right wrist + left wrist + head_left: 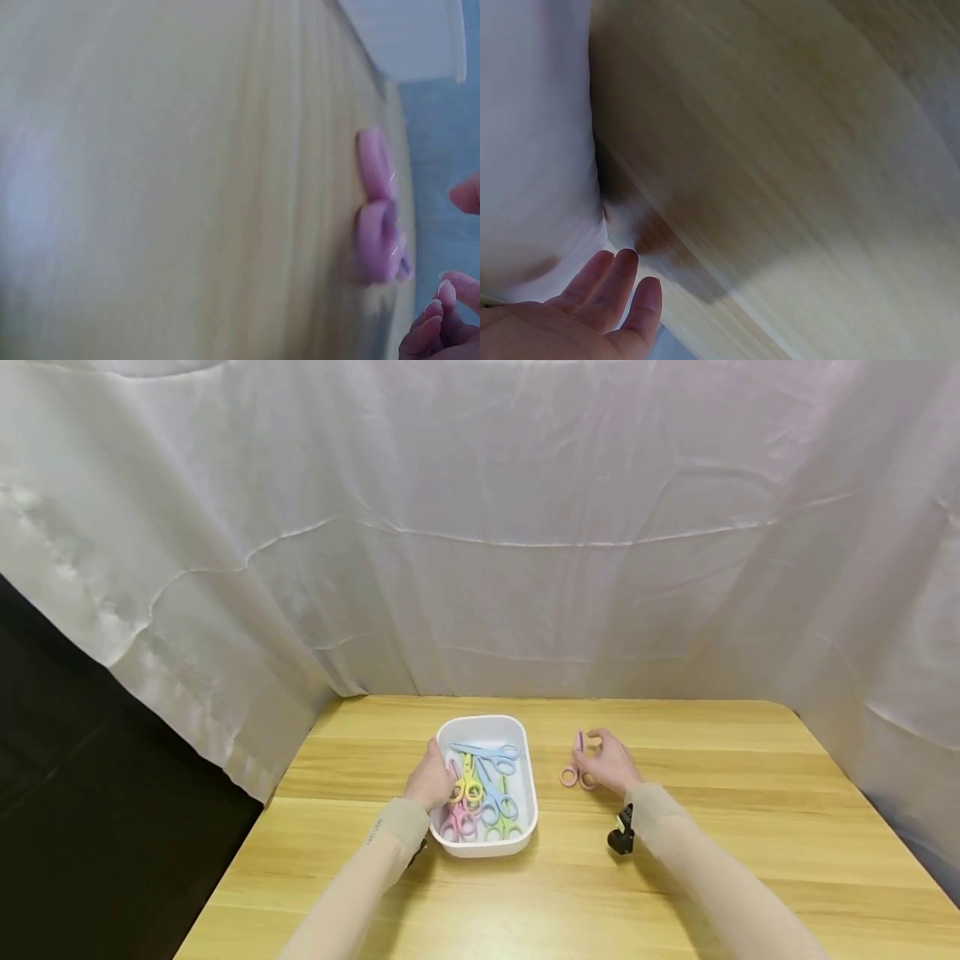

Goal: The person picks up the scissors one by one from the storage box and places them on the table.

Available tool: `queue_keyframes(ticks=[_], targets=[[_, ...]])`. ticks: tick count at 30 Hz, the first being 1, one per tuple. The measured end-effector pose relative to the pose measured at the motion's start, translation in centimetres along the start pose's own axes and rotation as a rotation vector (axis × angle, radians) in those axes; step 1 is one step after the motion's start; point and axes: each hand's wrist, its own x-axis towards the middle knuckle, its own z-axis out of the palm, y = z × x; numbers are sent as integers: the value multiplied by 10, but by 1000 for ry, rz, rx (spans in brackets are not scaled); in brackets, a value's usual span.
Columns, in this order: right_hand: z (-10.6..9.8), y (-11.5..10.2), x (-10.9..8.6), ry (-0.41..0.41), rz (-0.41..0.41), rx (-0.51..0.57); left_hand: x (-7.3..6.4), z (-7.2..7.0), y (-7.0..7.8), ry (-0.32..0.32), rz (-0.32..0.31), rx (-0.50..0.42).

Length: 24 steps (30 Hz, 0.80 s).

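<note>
A white plastic bin [486, 850] holds several pairs of scissors: blue scissors [491, 793], yellow scissors [472, 789], pink scissors [458, 822] and green scissors [504, 829]. My left hand [431, 779] grips its left side at the rim; the left wrist view has some fingers [619, 289] along the outer wall, the thumb hidden. To the right of the bin, another pair of pink scissors [570, 775] lies on the table, handles toward me. Close over its blades reaches my right hand [609, 762], thumb and fingertips apart in the right wrist view.
The wooden table [712, 827] extends to both sides and in front of the bin. A pale curtain [525, 593] hangs behind its far edge and down both sides. Dark cloth [97, 793] fills the far left.
</note>
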Motion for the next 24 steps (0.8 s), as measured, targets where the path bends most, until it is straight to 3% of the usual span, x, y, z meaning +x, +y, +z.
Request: queue_keyframes(ticks=[5, 13, 24], targets=[[5, -19, 0, 44, -63, 20, 1, 0, -2, 2, -1, -5], [18, -49, -6, 0, -116, 135, 0, 1, -2, -5, -8, -14], [33, -86, -14, 31, -248, 66, 1, 0, 1, -16, -34, -17]])
